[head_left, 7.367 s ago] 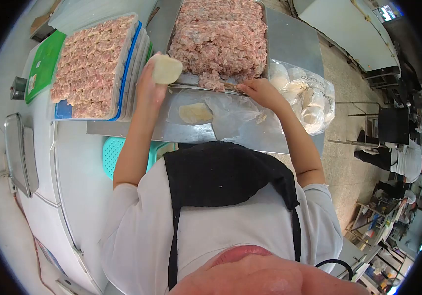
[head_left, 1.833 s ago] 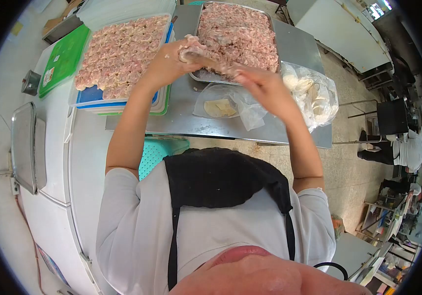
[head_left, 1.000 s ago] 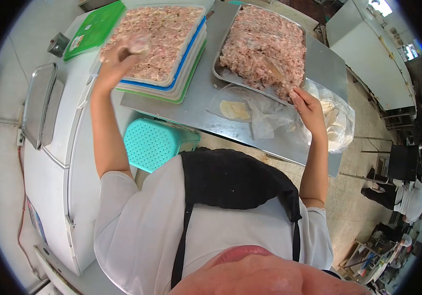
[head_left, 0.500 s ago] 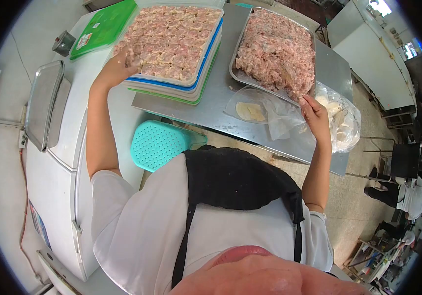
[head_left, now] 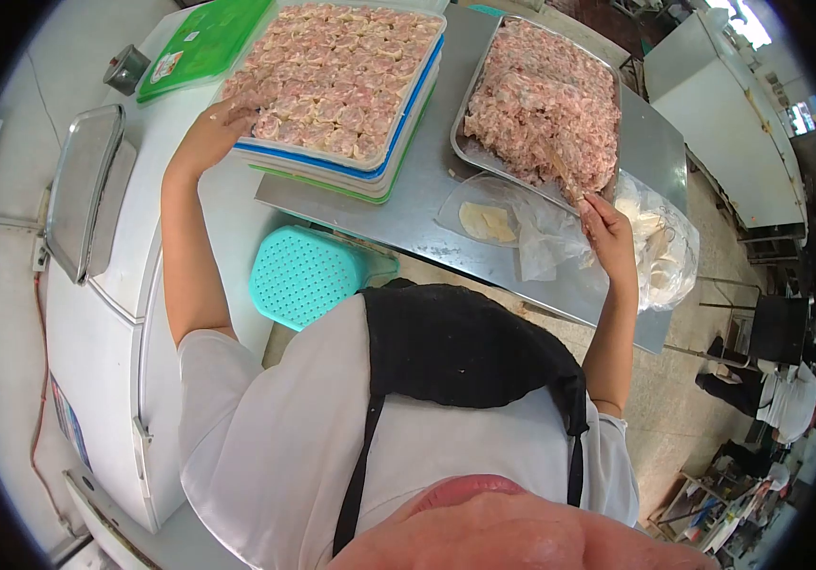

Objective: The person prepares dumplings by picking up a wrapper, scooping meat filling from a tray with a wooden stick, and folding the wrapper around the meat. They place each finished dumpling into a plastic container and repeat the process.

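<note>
At the near left corner of a shallow container point(head_left: 415, 106) filled with rows of open-topped meat dumplings point(head_left: 336, 71), my left hand point(head_left: 218, 131) has its fingers stretched out over the edge dumplings. Its fingertips partly blend with the meat, but I see nothing gripped in them. My right hand point(head_left: 607, 233) is closed around the handle of a slim spatula-like tool point(head_left: 567, 179), whose far end lies in the minced meat. That pink mince point(head_left: 541, 100) is heaped in a metal tray point(head_left: 462, 142). Close by, pale wrappers point(head_left: 487, 222) lie on clear plastic.
A plastic bag of pale round items point(head_left: 657, 252) sits right of my right hand on the steel table point(head_left: 370, 204). A green lid point(head_left: 201, 47) and metal cup point(head_left: 126, 69) are at back left. A turquoise stool point(head_left: 301, 275) stands below. Another person point(head_left: 788, 389) is far right.
My left hand has drawn back slightly toward the container's near left edge. The spatula-like tool still reaches into the mince from my right hand, which has shifted slightly down. The view has tilted a little.
</note>
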Motion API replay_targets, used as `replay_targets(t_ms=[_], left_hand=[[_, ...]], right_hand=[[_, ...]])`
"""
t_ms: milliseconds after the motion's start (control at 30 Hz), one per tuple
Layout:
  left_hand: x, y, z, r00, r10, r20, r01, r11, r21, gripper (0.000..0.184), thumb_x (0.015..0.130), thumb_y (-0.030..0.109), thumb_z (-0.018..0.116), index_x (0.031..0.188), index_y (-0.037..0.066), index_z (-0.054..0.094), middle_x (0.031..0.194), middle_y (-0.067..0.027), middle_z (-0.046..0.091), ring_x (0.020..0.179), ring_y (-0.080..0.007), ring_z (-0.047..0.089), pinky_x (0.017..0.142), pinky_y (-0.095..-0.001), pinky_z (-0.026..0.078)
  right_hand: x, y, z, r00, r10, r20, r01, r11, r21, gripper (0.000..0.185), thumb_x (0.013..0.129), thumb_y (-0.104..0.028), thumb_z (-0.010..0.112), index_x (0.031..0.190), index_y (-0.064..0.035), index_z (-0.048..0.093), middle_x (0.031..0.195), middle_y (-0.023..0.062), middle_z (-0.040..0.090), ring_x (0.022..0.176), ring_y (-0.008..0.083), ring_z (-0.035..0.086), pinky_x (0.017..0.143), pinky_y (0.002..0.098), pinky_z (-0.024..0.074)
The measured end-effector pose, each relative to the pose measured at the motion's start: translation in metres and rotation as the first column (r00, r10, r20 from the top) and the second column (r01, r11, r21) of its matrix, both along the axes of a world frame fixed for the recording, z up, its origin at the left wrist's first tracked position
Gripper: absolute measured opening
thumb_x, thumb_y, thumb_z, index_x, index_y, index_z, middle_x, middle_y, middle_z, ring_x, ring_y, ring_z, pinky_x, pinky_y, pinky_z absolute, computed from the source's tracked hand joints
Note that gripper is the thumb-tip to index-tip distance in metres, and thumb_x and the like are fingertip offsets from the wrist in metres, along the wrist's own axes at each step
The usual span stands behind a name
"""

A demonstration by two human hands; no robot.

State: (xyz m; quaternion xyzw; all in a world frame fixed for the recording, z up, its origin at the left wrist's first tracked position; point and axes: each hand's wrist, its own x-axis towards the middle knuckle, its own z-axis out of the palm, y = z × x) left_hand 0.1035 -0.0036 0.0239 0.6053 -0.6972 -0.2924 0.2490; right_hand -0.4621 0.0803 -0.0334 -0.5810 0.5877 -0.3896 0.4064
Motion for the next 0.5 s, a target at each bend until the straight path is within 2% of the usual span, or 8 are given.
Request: replay_targets(t_ms=[33, 100, 233, 300, 333, 400, 433, 500], left_hand=[[-0.006, 0.003, 0.004, 1.000, 0.006, 0.002, -0.006, 1.000, 0.000, 0.036, 0.087, 0.013, 0.056, 0.123, 0.009, 0.059, 0.096, -0.0109, 0.066, 0.089, -0.0196, 0.060, 0.081, -0.0308, 0.047], [-0.019, 0.012, 0.009, 0.993, 0.000, 0.122, 0.027, 0.976, -0.217, 0.022, 0.087, 0.010, 0.057, 0.106, 0.005, 0.067, 0.097, -0.0093, 0.068, 0.088, -0.0179, 0.062, 0.078, -0.0292, 0.048], [-0.021, 0.016, 0.013, 0.988, 0.069, 0.136, -0.047, 0.986, -0.161, 0.019, 0.084, 0.003, 0.058, 0.101, 0.003, 0.067, 0.102, -0.0075, 0.068, 0.094, -0.0163, 0.063, 0.085, -0.0282, 0.047], [-0.025, 0.021, 0.016, 0.989, 0.081, 0.126, -0.057, 0.982, -0.182, 0.014, 0.083, 0.006, 0.062, 0.095, 0.005, 0.069, 0.095, -0.0087, 0.069, 0.084, -0.0183, 0.064, 0.074, -0.0295, 0.048], [-0.027, 0.023, 0.015, 0.989, 0.084, 0.125, -0.060, 0.982, -0.180, 0.014, 0.083, 0.006, 0.062, 0.095, 0.005, 0.069, 0.095, -0.0087, 0.069, 0.084, -0.0183, 0.064, 0.074, -0.0295, 0.048], [-0.037, 0.021, 0.014, 0.964, 0.093, 0.251, -0.028, 0.968, -0.250, 0.014, 0.082, 0.006, 0.063, 0.095, 0.004, 0.068, 0.091, -0.0114, 0.068, 0.083, -0.0211, 0.064, 0.074, -0.0311, 0.049], [-0.040, 0.019, 0.011, 0.965, 0.077, 0.250, -0.013, 0.969, -0.247, 0.014, 0.082, 0.006, 0.063, 0.095, 0.004, 0.068, 0.091, -0.0114, 0.068, 0.083, -0.0211, 0.064, 0.074, -0.0311, 0.049], [-0.042, 0.014, 0.005, 0.920, 0.070, 0.385, 0.057, 0.949, -0.309, 0.023, 0.082, 0.004, 0.063, 0.105, 0.001, 0.063, 0.096, -0.0104, 0.067, 0.084, -0.0203, 0.064, 0.076, -0.0303, 0.050]], right_hand=[[0.000, -0.002, 0.001, 1.000, 0.012, 0.004, -0.012, 1.000, 0.002, 0.027, 0.092, -0.018, 0.063, 0.111, 0.0008, 0.064, 0.070, -0.0038, 0.052, 0.062, 0.0035, 0.045, 0.054, 0.0195, 0.0361], [0.000, -0.005, 0.001, 1.000, 0.023, 0.012, -0.023, 1.000, 0.006, 0.027, 0.092, -0.018, 0.063, 0.111, 0.0010, 0.064, 0.071, -0.0035, 0.052, 0.063, 0.0038, 0.045, 0.055, 0.0196, 0.0366], [-0.002, -0.011, -0.001, 0.999, 0.040, -0.016, -0.040, 0.999, 0.018, 0.027, 0.091, -0.018, 0.063, 0.110, 0.0018, 0.064, 0.071, -0.0031, 0.052, 0.063, 0.0046, 0.046, 0.056, 0.0201, 0.0380], [-0.006, -0.012, -0.004, 0.999, 0.040, -0.005, -0.040, 0.999, 0.031, 0.027, 0.091, -0.017, 0.063, 0.110, 0.0019, 0.065, 0.071, -0.0029, 0.052, 0.063, 0.0047, 0.046, 0.056, 0.0202, 0.0384], [-0.008, -0.014, -0.005, 0.999, 0.051, -0.007, -0.051, 0.999, 0.019, 0.027, 0.091, -0.018, 0.063, 0.110, 0.0023, 0.064, 0.072, -0.0029, 0.053, 0.063, 0.0049, 0.046, 0.057, 0.0203, 0.0391], [-0.013, -0.016, -0.006, 0.999, 0.050, -0.009, -0.050, 0.999, 0.008, 0.028, 0.091, -0.018, 0.063, 0.110, 0.0028, 0.064, 0.073, -0.0028, 0.053, 0.063, 0.0050, 0.046, 0.057, 0.0205, 0.0397], [-0.014, -0.017, -0.006, 0.997, 0.065, -0.044, -0.065, 0.998, 0.010, 0.029, 0.091, -0.019, 0.063, 0.110, 0.0034, 0.063, 0.075, -0.0005, 0.057, 0.066, 0.0077, 0.050, 0.060, 0.0225, 0.0421], [-0.023, -0.021, -0.010, 0.996, 0.047, -0.082, -0.045, 0.999, 0.022, 0.031, 0.091, -0.020, 0.063, 0.111, 0.0041, 0.063, 0.078, 0.0017, 0.061, 0.068, 0.0105, 0.054, 0.063, 0.0245, 0.0445]])
